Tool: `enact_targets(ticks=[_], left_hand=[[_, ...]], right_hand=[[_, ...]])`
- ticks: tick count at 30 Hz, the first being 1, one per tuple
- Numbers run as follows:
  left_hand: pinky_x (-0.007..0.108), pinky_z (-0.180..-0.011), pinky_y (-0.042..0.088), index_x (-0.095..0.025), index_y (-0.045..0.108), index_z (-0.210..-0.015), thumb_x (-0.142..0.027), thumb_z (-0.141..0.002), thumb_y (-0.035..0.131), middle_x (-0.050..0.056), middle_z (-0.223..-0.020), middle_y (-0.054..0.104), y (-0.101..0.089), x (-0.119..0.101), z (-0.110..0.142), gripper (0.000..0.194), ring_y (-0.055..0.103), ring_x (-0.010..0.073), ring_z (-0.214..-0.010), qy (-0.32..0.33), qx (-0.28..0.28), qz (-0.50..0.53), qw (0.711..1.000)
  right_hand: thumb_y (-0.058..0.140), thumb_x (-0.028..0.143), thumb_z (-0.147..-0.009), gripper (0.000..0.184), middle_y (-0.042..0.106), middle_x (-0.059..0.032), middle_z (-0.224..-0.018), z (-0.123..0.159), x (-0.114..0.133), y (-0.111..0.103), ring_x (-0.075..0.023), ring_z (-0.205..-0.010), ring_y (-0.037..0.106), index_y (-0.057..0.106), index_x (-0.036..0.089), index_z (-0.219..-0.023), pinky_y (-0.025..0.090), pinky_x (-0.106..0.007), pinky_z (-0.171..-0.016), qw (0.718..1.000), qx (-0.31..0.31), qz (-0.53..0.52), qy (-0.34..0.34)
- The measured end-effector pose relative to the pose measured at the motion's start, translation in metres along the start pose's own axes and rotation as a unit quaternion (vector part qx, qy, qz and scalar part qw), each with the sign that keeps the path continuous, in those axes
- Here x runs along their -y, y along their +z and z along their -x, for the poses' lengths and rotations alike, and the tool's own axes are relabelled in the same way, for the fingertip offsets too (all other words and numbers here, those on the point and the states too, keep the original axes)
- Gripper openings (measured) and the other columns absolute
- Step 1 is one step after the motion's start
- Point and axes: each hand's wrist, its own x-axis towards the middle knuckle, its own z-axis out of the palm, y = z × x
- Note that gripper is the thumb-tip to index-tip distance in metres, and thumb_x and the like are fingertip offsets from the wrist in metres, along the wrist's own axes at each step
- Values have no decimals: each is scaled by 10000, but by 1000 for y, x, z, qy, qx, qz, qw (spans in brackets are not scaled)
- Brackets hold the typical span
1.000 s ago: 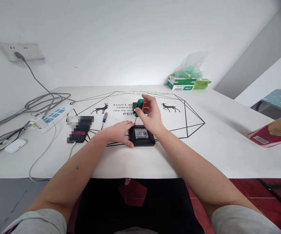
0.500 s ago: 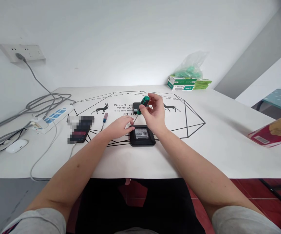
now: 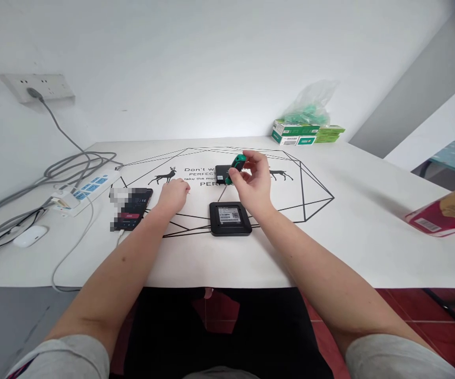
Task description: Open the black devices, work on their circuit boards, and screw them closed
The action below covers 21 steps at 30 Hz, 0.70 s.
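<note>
On the white table (image 3: 341,247) a black square device (image 3: 231,228) is lying flat near the middle, its barcode label (image 3: 229,215) facing up; we are taking our clock directions from it, with 12 pointing to the wall (image 3: 172,68). At 1 o'clock our right hand (image 3: 255,184) is pinching a green-and-black screwdriver (image 3: 238,162) by the handle, between thumb and fingers. The tool is leaning, its thin shaft (image 3: 222,193) running down toward the device's 11 o'clock corner; we cannot tell whether the tip is touching. At 10 o'clock our left hand (image 3: 173,196) is sitting just beside the antlered deer print (image 3: 165,176), its fingers bent and drawn close together; we cannot tell whether they are pinching anything. At 12 o'clock a smaller black object (image 3: 222,175) is lying partly hidden by the screwdriver and right hand. At 9 o'clock a smartphone (image 3: 142,206) is lying face up, its screen partly blurred. Farther out, between 9 and 10, a white power strip (image 3: 93,185) is resting among cables. Near the wall at 1 o'clock, green-and-white boxes (image 3: 295,132) are sitting beneath a clear plastic bag (image 3: 310,105). At 3 o'clock a red-and-yellow packet (image 3: 444,213) is standing well apart.
</note>
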Motion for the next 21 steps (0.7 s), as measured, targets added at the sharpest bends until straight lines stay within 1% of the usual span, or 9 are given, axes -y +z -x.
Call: enact_targets(ticks=[4, 8, 14, 21], left_hand=[[474, -1017, 531, -199, 838, -1103, -145, -1059, 516, 142, -1300, 783, 5, 3, -3, 330, 702, 342, -1217, -9, 7, -7, 1000], [474, -1021, 512, -216, 846, -1114, -169, -1069, 515, 134, -1297, 785, 8, 3, -4, 337, 688, 338, -1232, -5, 9, -7, 1000], [482, -1031, 478, -242, 862, -1056, -161, -1054, 509, 124, -1269, 787, 12, 3, -6, 362, 669, 328, -1218, 2, 11, -12, 1000], [474, -1038, 457, -256, 871, -1069, -168, -1064, 526, 121, -1279, 783, 15, 4, -7, 356, 652, 328, -1238, 2, 8, -20, 1000]], right_hand=[[741, 345, -930, 439, 626, -44, -1164, 0, 1, -1, -198, -986, 636, 556, 339, -1329, 613, -340, -714, 999, 15, 28, -16], [729, 329, -937, 420, 629, -41, -1149, 0, 0, -1, -195, -974, 643, 556, 337, -1320, 607, -336, -707, 999, 19, 34, -26], [743, 349, -930, 434, 636, -43, -1159, 2, 0, 0, -204, -987, 646, 562, 334, -1325, 610, -345, -709, 999, 20, 32, -19], [767, 349, -901, 437, 649, -36, -1126, 2, 3, 1, -199, -967, 649, 584, 326, -1297, 612, -338, -697, 1000, 17, 19, -6]])
